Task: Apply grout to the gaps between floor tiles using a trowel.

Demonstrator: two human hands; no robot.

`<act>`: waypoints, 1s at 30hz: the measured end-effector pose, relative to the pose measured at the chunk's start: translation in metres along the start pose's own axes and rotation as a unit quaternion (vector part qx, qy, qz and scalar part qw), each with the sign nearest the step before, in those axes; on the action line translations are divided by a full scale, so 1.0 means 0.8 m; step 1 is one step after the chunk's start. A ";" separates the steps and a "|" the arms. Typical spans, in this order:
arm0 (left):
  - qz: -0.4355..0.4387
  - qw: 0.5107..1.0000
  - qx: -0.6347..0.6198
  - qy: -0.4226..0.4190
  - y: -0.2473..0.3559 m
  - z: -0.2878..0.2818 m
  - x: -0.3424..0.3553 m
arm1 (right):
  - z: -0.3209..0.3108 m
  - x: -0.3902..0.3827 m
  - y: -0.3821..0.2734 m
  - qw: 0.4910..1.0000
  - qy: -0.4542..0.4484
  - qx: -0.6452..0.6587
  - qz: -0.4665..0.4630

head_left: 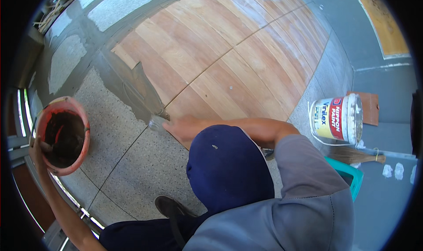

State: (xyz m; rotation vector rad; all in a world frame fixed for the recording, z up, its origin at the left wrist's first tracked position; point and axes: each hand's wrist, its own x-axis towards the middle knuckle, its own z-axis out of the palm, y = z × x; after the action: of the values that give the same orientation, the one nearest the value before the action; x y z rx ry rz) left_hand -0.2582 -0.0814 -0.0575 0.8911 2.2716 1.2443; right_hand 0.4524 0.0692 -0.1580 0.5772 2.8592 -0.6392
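At the far left, my left hand (37,149) grips the rim of an orange-red bucket (85,138), its thumb inside. The bucket is tilted, showing dark wet mix (67,141). My right hand (179,127), smeared by motion, is closed on a pale flat tool (157,122) low over the floor. The tool's exact kind is too blurred to tell. It is at the corner where wood-patterned tiles (211,70) meet speckled grey tiles (141,171). Just beyond it, a band of wet grey mortar (132,85) borders the wood-patterned tiles.
A white paint pail (352,118) stands at the right beside a brown tile piece (371,107), a hand broom (357,155) and a teal container (357,176). A dark blue cap (231,171) covers part of the floor. Mortar surrounds pale patches (119,8) at far left.
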 end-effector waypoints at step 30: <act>-0.231 0.940 -0.239 -0.072 0.030 0.014 -0.261 | 0.027 -0.006 -0.011 0.884 0.012 0.463 0.062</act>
State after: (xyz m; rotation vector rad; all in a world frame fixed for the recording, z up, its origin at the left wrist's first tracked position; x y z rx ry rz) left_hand -0.0935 -0.2106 -0.0348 0.2397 1.7927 1.3592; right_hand 0.4548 0.0511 -0.1727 0.8515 2.3355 -1.9832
